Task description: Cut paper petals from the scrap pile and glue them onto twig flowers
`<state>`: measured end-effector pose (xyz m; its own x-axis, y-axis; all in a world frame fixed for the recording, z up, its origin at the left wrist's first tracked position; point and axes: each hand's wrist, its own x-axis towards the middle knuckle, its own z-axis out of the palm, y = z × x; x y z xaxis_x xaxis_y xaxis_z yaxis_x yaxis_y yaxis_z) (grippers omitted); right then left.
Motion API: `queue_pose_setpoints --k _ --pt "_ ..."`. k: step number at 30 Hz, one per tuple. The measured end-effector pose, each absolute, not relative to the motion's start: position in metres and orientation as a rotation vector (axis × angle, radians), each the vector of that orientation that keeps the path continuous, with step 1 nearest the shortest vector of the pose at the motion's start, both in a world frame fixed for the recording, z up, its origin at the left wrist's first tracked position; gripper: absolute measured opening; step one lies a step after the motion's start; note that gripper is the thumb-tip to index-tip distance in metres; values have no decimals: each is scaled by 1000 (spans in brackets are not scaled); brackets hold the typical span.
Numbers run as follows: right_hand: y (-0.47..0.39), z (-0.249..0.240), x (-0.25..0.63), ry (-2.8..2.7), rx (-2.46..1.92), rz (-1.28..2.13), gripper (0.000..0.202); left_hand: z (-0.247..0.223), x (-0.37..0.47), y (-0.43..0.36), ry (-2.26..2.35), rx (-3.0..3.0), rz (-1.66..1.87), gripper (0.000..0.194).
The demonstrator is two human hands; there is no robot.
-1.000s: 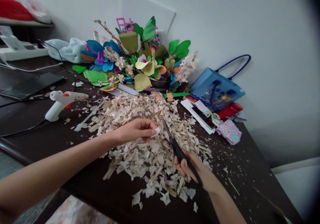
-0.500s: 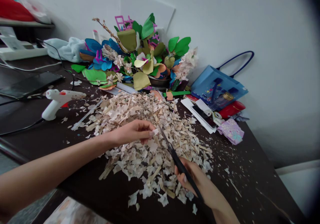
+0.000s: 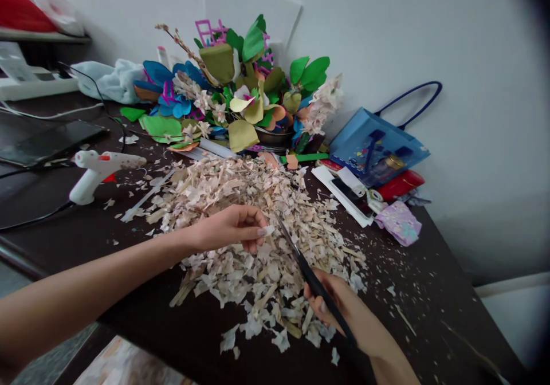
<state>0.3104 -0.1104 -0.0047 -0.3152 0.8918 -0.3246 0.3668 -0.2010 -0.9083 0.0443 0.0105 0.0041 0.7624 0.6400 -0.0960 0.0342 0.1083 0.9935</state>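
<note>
Over a wide heap of pale, papery scraps (image 3: pixel 240 184), my left hand (image 3: pixel 236 228) pinches a small whitish scrap (image 3: pixel 268 230) between thumb and fingers. My right hand (image 3: pixel 333 302) is wrapped round the black handles of a pair of scissors (image 3: pixel 311 276). The scissor blades point up and left, just right of the pinched scrap and apart from it. They look nearly closed. Loose scraps spread below both hands on the dark table (image 3: pixel 172 339).
A white glue gun (image 3: pixel 92 173) lies at the left, near a dark tablet (image 3: pixel 54 141). Colourful artificial flowers and leaves (image 3: pixel 240 98) stand behind the heap. A blue bag (image 3: pixel 378 144), a phone (image 3: pixel 350 195) and a floral pouch (image 3: pixel 399 223) are at the right.
My right hand and the scissors have shifted slightly right, so the gap between blades and scrap is a little wider. The view has also moved slightly.
</note>
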Motion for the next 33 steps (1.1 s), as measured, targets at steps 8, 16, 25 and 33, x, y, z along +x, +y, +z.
queue_pose_setpoints --k 8,16,25,33 --pt "-112 -10 314 -1675 -1435 1494 23 9 44 12 688 1470 532 23" --pt "-109 5 309 -1683 -1478 1549 21 6 43 13 652 1394 559 22" --pt "-109 2 309 -1586 -1447 1679 20 3 42 16 659 1410 592 20" --pt "-110 6 304 -1593 -1440 1627 30 4 44 16 685 1321 679 24"
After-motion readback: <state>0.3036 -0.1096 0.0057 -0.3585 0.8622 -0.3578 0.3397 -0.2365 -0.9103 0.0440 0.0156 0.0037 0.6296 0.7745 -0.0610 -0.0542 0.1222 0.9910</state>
